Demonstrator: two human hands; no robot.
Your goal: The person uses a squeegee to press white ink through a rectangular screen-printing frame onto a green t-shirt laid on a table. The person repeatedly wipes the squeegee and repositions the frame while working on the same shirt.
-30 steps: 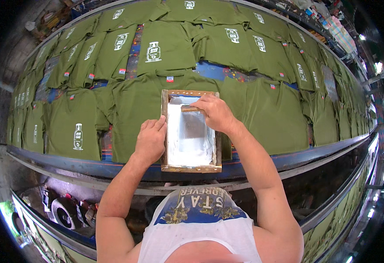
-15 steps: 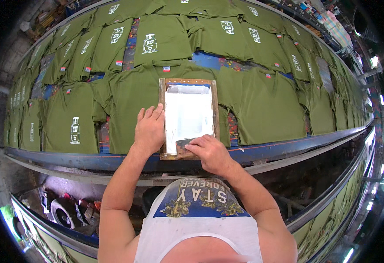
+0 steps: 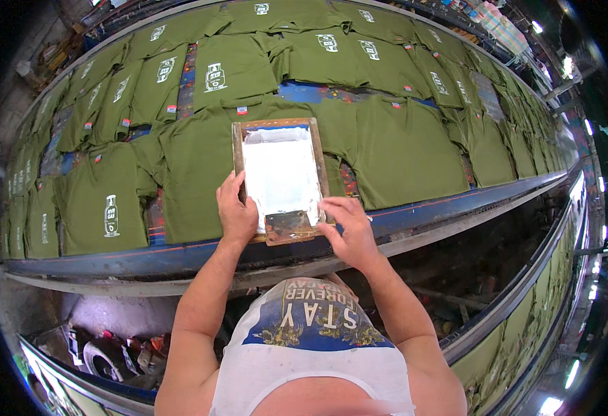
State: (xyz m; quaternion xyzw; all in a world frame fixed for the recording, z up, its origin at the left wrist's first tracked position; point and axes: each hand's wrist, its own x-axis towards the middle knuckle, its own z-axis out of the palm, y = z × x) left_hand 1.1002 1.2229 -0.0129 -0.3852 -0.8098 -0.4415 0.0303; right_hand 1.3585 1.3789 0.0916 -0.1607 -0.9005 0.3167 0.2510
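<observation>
Head view: oblong wooden frame (image 3: pixel 319 156), smeared white paste (image 3: pixel 283 170); left hand (image 3: pixel 238 216) alongside, grip unclear; right hand (image 3: pixel 352 227) beside, fingers wide.

a grey wall (image 3: pixel 7 118) stands left, bright tube lights (image 3: pixel 572 374) glow right.

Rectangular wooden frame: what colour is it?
The rectangular wooden frame is brown, best seen in the head view.

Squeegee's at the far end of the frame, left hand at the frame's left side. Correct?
Not quite: the squeegee is at the near end of the frame, the end closest to the person, as the head view shows. The left hand is at the frame's left side, as you said.
</observation>
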